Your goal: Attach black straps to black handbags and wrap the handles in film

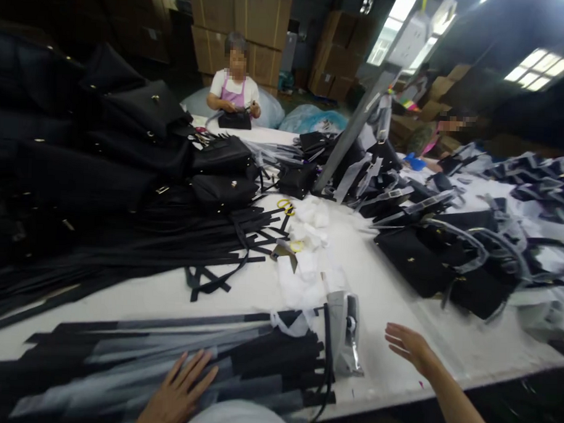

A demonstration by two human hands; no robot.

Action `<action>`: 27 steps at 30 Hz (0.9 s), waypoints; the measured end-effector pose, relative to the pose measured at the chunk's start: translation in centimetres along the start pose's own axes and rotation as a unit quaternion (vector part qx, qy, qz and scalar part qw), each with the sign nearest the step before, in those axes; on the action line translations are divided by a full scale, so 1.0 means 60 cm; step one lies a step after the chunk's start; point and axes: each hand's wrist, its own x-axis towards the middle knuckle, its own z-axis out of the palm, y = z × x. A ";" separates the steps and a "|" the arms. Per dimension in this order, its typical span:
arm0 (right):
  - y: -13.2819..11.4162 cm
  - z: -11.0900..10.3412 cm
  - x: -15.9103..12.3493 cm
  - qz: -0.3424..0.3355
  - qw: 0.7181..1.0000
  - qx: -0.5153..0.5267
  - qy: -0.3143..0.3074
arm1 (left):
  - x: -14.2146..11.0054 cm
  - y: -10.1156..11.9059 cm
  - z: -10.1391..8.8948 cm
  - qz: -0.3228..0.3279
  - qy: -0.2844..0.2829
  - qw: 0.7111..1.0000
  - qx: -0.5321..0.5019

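Note:
My left hand (178, 390) lies spread flat on a layer of long black straps (253, 352), several of them partly wrapped in greyish film. To the right, my right hand (409, 347) hovers over the white tabletop (377, 387), fingers stretched out and holding nothing. Between the two hands stands a silvery plastic packet (346, 337), nearer to my right hand. A thin black cord (327, 355) runs along the strap ends beside it. White crumpled tissue (302, 280) lies just beyond the straps.
Black handbags (142, 108) are heaped at the left above more loose straps (170, 238). Further handbags (428, 253) with wrapped handles cover the right side. Yellow-handled scissors (286, 205) lie mid-table. A grey post (354, 127) rises behind them. Across the table a person (234, 89) handles a black bag.

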 end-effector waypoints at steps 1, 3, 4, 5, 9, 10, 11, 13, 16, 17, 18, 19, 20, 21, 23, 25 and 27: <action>0.001 0.011 -0.006 0.006 1.000 -0.011 -0.003 | 0.006 -0.002 -0.008 0.006 -0.025 1.000 -0.008; 0.002 0.039 -0.029 0.030 0.999 -0.038 -0.018 | 0.016 -0.005 -0.015 0.005 -0.043 0.999 -0.029; 0.004 0.055 -0.046 0.047 0.997 -0.053 -0.038 | 0.018 -0.006 -0.016 0.003 -0.049 0.998 -0.037; 0.008 0.071 -0.064 0.063 0.993 -0.068 -0.067 | 0.020 -0.008 -0.016 0.000 -0.051 0.998 -0.044; 0.052 0.110 -0.135 0.117 0.971 -0.112 -0.178 | 0.025 -0.016 -0.015 0.007 -0.049 0.996 -0.072; 0.070 0.113 -0.147 0.131 0.967 -0.123 -0.180 | 0.026 -0.019 -0.016 0.013 -0.045 0.995 -0.084; 0.091 0.115 -0.156 0.148 0.964 -0.134 -0.174 | 0.027 -0.023 -0.016 0.018 -0.043 0.994 -0.094; 0.133 0.118 -0.168 0.179 0.961 -0.154 -0.144 | 0.030 -0.031 -0.015 0.026 -0.046 0.993 -0.108; 0.184 0.139 -0.179 0.188 0.965 -0.159 -0.091 | 0.033 -0.046 -0.007 0.039 -0.054 0.992 -0.109; 0.194 0.151 -0.182 0.181 0.968 -0.157 -0.073 | 0.035 -0.052 -0.003 0.045 -0.056 0.992 -0.108; 0.202 0.166 -0.186 0.172 0.971 -0.153 -0.057 | 0.037 -0.058 0.001 0.049 -0.060 0.991 -0.108; 0.207 0.182 -0.190 0.162 0.975 -0.147 -0.046 | 0.040 -0.064 0.004 0.049 -0.067 0.991 -0.108; 0.210 0.199 -0.194 0.155 0.977 -0.138 -0.039 | 0.043 -0.071 0.005 0.048 -0.078 0.990 -0.110; 0.212 0.217 -0.197 0.153 0.979 -0.129 -0.037 | 0.046 -0.078 0.005 0.047 -0.091 0.988 -0.114; 0.215 0.253 -0.201 0.153 0.982 -0.105 -0.046 | 0.051 -0.090 -0.003 0.051 -0.119 0.983 -0.132; 0.218 0.289 -0.200 0.150 0.984 -0.089 -0.046 | 0.053 -0.098 -0.017 0.070 -0.139 0.975 -0.160; 0.220 0.324 -0.193 0.126 0.989 -0.075 -0.035 | 0.050 -0.100 -0.035 0.086 -0.141 0.969 -0.183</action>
